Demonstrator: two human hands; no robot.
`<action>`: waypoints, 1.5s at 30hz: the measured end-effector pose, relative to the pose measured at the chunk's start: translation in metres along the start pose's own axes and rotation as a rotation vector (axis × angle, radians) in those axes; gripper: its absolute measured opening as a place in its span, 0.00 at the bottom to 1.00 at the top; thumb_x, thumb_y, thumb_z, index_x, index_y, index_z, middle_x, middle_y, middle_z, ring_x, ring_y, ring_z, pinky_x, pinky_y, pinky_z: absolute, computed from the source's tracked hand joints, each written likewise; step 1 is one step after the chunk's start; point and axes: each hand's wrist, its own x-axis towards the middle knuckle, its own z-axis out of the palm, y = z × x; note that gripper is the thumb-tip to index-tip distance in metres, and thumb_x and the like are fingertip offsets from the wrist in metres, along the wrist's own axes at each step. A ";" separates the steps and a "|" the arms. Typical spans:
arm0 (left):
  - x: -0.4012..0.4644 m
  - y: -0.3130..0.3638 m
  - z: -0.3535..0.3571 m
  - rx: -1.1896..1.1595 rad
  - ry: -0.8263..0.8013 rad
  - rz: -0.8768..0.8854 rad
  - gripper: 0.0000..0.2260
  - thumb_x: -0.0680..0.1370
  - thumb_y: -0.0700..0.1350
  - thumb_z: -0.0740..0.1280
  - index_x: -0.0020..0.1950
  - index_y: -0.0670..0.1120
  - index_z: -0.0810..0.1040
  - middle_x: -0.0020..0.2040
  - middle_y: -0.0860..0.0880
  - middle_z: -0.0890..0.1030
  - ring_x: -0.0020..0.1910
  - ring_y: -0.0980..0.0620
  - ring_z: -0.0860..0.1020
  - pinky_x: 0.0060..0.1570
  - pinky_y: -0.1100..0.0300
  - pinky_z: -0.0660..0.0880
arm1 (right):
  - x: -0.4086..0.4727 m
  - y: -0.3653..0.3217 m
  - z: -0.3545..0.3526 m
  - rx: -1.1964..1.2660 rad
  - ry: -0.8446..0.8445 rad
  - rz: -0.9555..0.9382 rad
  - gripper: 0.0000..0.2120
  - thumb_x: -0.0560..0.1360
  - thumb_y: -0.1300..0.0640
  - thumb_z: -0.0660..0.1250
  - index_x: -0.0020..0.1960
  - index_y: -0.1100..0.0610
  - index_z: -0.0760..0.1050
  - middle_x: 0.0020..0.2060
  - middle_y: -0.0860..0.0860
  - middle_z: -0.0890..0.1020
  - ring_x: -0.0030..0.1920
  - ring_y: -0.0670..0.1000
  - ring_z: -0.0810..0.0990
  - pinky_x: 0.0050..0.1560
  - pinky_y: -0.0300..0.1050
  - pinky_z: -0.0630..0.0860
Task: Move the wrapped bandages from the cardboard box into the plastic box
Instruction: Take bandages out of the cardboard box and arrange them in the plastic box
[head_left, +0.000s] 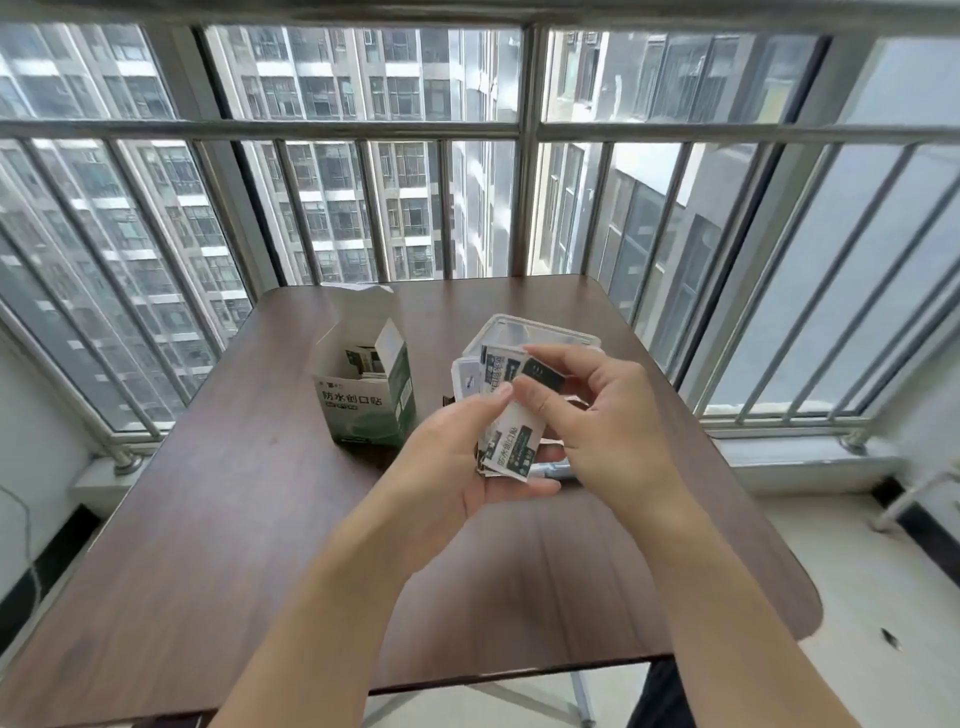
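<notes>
A green and white cardboard box (363, 400) stands open on the table, left of centre, with a few wrapped bandages (366, 361) still visible inside. My left hand (457, 462) holds a stack of wrapped bandages (511, 444) above the table. My right hand (597, 415) pinches a few fanned bandages (498, 369) at the top of that stack. The clear plastic box (524, 327) sits just behind both hands, mostly hidden by them.
The dark wooden table (260, 519) stands against a barred window (524, 208). A small pale object (556, 472) lies on the table under my right hand. Tiled floor (857, 597) shows to the right of the table.
</notes>
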 end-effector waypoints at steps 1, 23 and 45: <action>0.001 -0.001 -0.002 -0.009 0.012 0.006 0.15 0.83 0.46 0.60 0.64 0.39 0.78 0.56 0.37 0.84 0.52 0.41 0.84 0.42 0.52 0.84 | 0.000 0.001 -0.002 -0.003 0.002 0.002 0.11 0.75 0.67 0.73 0.50 0.51 0.83 0.38 0.43 0.86 0.39 0.43 0.84 0.34 0.38 0.80; 0.009 0.014 -0.022 0.080 0.206 0.221 0.11 0.83 0.47 0.63 0.62 0.45 0.78 0.51 0.42 0.86 0.47 0.43 0.86 0.31 0.60 0.81 | 0.041 -0.022 -0.008 -0.077 -0.240 0.091 0.06 0.73 0.67 0.74 0.49 0.67 0.82 0.41 0.59 0.87 0.38 0.50 0.84 0.38 0.39 0.81; 0.019 0.024 -0.022 0.085 0.257 0.167 0.09 0.84 0.48 0.60 0.61 0.47 0.75 0.51 0.42 0.86 0.44 0.44 0.87 0.28 0.57 0.81 | 0.072 -0.044 -0.003 -0.214 -0.401 0.109 0.09 0.76 0.68 0.69 0.55 0.70 0.76 0.42 0.60 0.85 0.34 0.49 0.82 0.35 0.41 0.81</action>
